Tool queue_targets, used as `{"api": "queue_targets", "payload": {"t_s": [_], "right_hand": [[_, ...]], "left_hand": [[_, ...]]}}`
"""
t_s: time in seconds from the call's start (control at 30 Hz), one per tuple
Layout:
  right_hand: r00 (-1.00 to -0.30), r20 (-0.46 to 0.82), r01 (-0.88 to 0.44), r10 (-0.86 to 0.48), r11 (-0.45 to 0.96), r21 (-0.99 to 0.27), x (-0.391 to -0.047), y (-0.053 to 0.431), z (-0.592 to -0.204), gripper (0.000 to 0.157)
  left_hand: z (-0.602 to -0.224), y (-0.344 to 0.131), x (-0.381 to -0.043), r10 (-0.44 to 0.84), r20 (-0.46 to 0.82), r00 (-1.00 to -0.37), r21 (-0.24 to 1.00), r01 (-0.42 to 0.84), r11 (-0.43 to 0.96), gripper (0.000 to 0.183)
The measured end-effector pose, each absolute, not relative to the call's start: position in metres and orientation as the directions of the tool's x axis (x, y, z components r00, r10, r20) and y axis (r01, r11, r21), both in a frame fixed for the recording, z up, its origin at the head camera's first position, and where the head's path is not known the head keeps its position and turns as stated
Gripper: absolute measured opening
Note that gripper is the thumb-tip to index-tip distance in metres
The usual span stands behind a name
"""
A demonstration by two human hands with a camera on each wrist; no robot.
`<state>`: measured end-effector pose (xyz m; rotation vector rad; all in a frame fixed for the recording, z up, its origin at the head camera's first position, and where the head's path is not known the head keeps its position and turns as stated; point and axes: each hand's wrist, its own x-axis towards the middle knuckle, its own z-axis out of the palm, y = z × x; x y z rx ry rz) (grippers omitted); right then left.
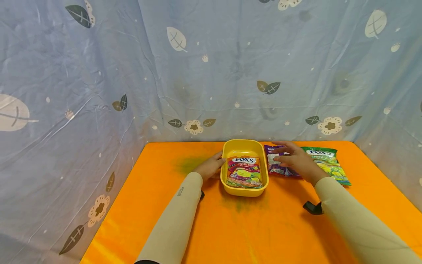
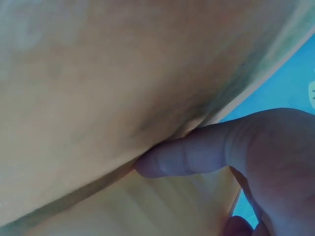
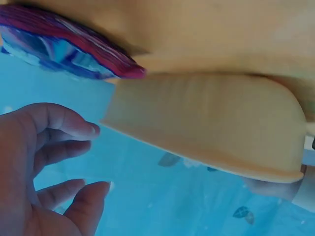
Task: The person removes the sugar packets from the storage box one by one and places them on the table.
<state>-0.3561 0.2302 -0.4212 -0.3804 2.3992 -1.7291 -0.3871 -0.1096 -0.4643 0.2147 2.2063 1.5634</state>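
My left hand (image 1: 210,168) holds the left side of a yellow plastic container (image 1: 244,192), with a fingertip at its rim. Close up in the left wrist view, a finger (image 2: 192,155) lies against the container's outer wall (image 2: 167,206). Inside the container lies a red and orange Fox's Fruits candy bag (image 1: 244,172). My right hand (image 1: 298,163), empty with loosely bent fingers, hovers over a purple candy bag (image 1: 273,161) just right of the container. That hand partly covers the purple bag in the head view. The right wrist view shows its fingers apart, thumb spread.
A green Fox's candy bag (image 1: 329,161) lies right of the purple one, partly behind the right wrist. The orange tabletop (image 1: 250,227) extends toward me. A pale blue curtain (image 1: 230,73) with leaf and flower prints encloses the back and sides.
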Motion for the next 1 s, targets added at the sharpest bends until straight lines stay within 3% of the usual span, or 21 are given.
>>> {"api": "queue_targets", "payload": {"t_s": [0.2,0.47,0.67,0.8,1.0], "right_hand": [[-0.944,0.011,-0.079,-0.329,0.194,-0.978,-0.349,0.203,-0.409,0.069],[-0.911,-0.017,-0.066,-0.413,0.185,-0.98,-0.35,0.174,-0.412,0.062],[-0.905,-0.073,-0.007,-0.419,0.185,-0.983,-0.346,0.163,-0.413,0.067],[-0.904,-0.104,0.008,-0.414,0.228,-0.974,-0.343,0.154,-0.414,0.07],[-0.944,-0.101,-0.055,-0.313,0.452,-0.891,-0.339,0.133,-0.417,0.07]], "left_hand": [[-0.466,-0.11,-0.388,0.369,-0.247,-0.896,0.934,-0.119,0.336,0.053],[-0.466,-0.109,-0.387,0.368,-0.248,-0.896,0.935,-0.122,0.332,0.053],[-0.469,-0.109,-0.39,0.372,-0.255,-0.893,0.939,-0.137,0.317,0.053],[-0.469,-0.109,-0.392,0.369,-0.252,-0.895,0.942,-0.139,0.305,0.054],[-0.466,-0.11,-0.39,0.366,-0.248,-0.897,0.94,-0.13,0.316,0.054]]}}
